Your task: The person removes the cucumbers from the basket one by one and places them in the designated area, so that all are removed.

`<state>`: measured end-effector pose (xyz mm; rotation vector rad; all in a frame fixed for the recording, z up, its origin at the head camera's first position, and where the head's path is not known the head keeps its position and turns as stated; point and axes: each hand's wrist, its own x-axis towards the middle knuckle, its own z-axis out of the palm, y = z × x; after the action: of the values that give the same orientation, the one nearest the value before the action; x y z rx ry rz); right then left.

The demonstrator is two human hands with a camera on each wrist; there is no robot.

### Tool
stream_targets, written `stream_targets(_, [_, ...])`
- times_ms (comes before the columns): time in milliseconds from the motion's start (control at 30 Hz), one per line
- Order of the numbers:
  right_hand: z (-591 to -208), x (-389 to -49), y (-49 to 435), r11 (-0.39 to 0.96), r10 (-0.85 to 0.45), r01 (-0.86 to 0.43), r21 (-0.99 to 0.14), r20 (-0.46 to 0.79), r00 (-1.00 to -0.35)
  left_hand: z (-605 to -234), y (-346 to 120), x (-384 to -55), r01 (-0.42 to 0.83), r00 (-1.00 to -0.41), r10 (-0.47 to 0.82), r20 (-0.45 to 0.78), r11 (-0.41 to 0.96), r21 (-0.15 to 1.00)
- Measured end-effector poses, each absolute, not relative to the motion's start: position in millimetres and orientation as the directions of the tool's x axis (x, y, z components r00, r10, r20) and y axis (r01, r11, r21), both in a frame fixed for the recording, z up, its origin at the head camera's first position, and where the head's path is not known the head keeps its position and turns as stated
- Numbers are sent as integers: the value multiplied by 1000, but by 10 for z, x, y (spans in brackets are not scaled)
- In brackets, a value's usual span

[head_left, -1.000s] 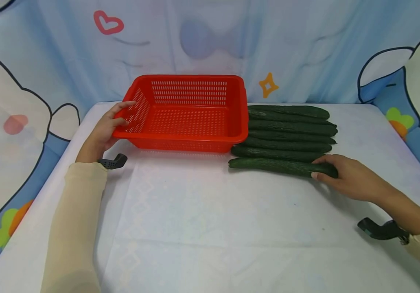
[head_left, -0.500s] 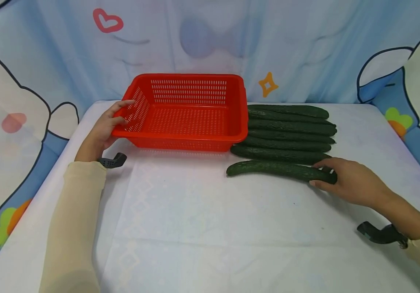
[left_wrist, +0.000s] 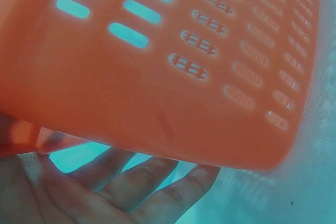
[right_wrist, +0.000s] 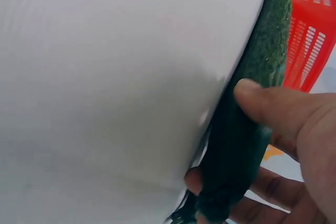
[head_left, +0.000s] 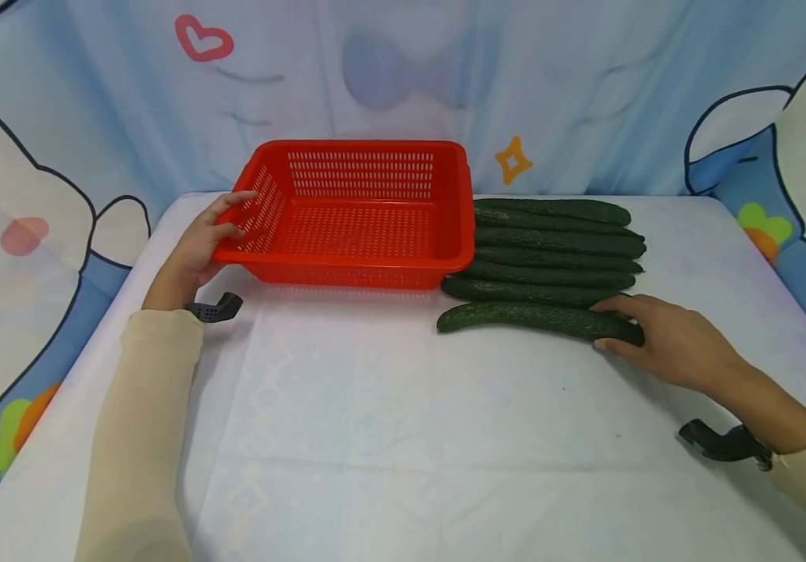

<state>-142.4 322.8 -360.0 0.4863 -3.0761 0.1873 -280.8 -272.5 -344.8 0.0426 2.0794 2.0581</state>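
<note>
A red plastic basket [head_left: 364, 234] with slotted walls stands at the back of the table, nothing inside it. My left hand [head_left: 199, 242] grips its left rim, fingers over the edge; in the left wrist view the fingers [left_wrist: 157, 182] show beside the basket's wall [left_wrist: 105, 93]. My right hand [head_left: 677, 339] holds the right end of the frontmost cucumber [head_left: 522, 316], thumb on the near side. In the right wrist view the thumb [right_wrist: 262, 98] presses on that cucumber [right_wrist: 236, 140] and other fingers reach round beneath it. Behind it lies a row of several cucumbers [head_left: 558, 243].
The basket's right end overlaps the left ends of the cucumber row in the head view. A white cloth covers the table [head_left: 403, 406]. A blue printed curtain [head_left: 586, 70] hangs right behind the table's far edge.
The front cucumber was drawn slightly toward the person, apart from the row, turned so its curve shows, then shifted back a little. The left hand and basket have kept their place.
</note>
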Motion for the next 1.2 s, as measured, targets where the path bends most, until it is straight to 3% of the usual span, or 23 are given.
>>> stream_targets(300, [-3579,-1376,3153,953,-275,-271,-135,-9,-961,-3460,-2702,-2842,-133,-972,193,-130,-1,991])
stream_targets(733, [-3150,-1236,2515,924,-330,-345,-164,109,-938,-3476,-2675,-2827,-90,-986,135,-95,44,995])
stream_targets(900, [-2921,-1163,2173,907,-369,-390,-162,146,-918,-3450,-2676,-2834,-32,-993,108,-51,168,985])
stream_targets(1200, [-2686,-1061,1785,903,-409,-429,-37,237,-881,-3341,-2692,-2807,14,-997,76,-13,353,935])
